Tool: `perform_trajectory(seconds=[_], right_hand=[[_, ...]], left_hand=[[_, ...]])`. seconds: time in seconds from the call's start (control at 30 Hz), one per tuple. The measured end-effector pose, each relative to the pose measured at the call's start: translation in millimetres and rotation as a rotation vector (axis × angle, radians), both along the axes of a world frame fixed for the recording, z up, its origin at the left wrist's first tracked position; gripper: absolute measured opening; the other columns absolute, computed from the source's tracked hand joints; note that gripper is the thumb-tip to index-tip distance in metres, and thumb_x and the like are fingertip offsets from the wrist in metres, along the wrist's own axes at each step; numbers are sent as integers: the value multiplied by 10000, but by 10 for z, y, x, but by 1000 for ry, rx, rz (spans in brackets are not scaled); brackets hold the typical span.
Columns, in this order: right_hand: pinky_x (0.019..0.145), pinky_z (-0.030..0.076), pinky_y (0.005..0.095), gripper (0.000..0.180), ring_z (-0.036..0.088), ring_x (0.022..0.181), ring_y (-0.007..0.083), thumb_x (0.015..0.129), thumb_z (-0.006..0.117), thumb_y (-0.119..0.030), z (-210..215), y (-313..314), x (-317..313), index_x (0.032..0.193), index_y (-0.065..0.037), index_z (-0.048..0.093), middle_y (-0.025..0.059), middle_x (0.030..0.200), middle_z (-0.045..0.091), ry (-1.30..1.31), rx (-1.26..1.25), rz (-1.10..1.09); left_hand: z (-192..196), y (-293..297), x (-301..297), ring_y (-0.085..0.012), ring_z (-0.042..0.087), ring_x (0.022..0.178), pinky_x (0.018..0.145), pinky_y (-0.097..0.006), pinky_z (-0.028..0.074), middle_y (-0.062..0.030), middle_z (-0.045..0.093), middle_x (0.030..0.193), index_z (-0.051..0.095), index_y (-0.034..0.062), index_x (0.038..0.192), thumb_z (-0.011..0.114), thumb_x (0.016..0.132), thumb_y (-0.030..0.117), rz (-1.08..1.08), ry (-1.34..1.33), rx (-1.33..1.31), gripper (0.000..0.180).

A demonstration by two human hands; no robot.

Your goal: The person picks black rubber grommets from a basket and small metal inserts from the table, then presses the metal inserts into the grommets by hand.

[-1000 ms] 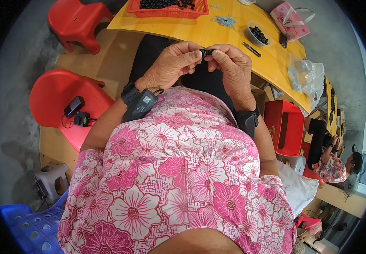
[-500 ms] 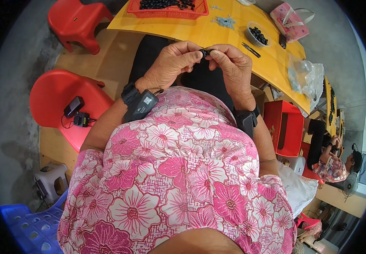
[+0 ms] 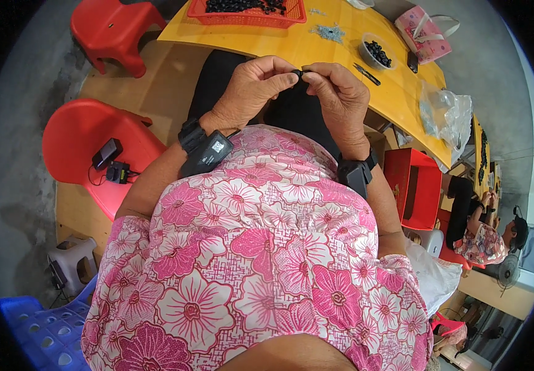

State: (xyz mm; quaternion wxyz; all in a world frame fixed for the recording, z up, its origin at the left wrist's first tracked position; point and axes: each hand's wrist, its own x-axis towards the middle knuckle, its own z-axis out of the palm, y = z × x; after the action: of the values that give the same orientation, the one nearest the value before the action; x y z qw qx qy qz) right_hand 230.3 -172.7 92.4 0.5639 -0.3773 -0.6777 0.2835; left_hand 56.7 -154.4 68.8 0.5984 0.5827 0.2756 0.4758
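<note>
A small black piece (image 3: 298,73) is pinched between my two hands, just over the near edge of the yellow table. My left hand (image 3: 256,85) grips it by thumb and forefinger from one side. From the other side, my right hand (image 3: 339,91) pinches it the same way. Fingertips cover most of the piece, so its exact kind cannot be made out. Beyond the hands, a red basket (image 3: 246,20) holds many similar black pieces. More black pieces lie in a clear round tub (image 3: 376,51), and thread snips (image 3: 367,74) rest near it.
Small clear bits (image 3: 328,33) are heaped on the yellow table (image 3: 267,42). A phone (image 3: 413,62), a pink bag (image 3: 426,34) and a plastic bag (image 3: 449,117) lie to the right. A red bin (image 3: 422,188) stands below. Red chairs (image 3: 72,139) are at left; another person (image 3: 483,241) sits far right.
Both hands keep hold of the small black piece. They have shifted up very slightly, and the left fingers have curled a little differently around it.
</note>
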Motion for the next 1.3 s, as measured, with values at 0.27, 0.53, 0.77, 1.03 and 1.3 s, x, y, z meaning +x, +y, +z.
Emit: perform_trajectory(seconds=[0.27, 0.53, 0.77, 1.03, 1.3], right_hand=[[550, 457, 199, 66, 563, 614, 88, 812, 664, -20, -69, 6, 7, 874, 0, 659, 37, 744, 620, -155, 101, -47], [606, 481, 208, 128, 578, 638, 102, 856, 636, -80, -182, 17, -33, 942, 5, 676, 63, 793, 660, 432, -361, 184], [622, 489, 237, 151, 578, 654, 118, 884, 602, -100, -315, 34, -34, 981, 2, 656, 75, 817, 660, 605, -455, 256], [648, 493, 260, 148, 568, 677, 122, 883, 590, -64, -356, 49, -119, 1012, -2, 627, 64, 829, 639, 856, -502, 343], [658, 492, 268, 149, 563, 677, 127, 876, 592, -43, -418, 56, -83, 1009, 14, 628, 61, 819, 632, 842, -509, 286]], left_hand=[[-22, -8, 4, -30, 449, 661, 599, -175, 388, 41, 547, 781, 626, 36, 993, 614, 892, 186, 32, 8, 16, 181], [-64, 13, 29, -32, 492, 642, 569, -170, 414, 16, 619, 801, 656, 29, 976, 633, 870, 155, 43, -77, -61, 167], [-81, 18, 36, -33, 470, 665, 601, -170, 401, 37, 567, 797, 617, 40, 1019, 619, 889, 185, 47, -17, -44, 195], [-85, 5, 62, -35, 464, 663, 610, -173, 405, 37, 566, 792, 626, 39, 1022, 622, 886, 172, 101, 8, -28, 190], [-161, 11, 102, -38, 464, 685, 630, -169, 408, 43, 563, 827, 618, 43, 1043, 622, 888, 177, 51, -63, -149, 205]])
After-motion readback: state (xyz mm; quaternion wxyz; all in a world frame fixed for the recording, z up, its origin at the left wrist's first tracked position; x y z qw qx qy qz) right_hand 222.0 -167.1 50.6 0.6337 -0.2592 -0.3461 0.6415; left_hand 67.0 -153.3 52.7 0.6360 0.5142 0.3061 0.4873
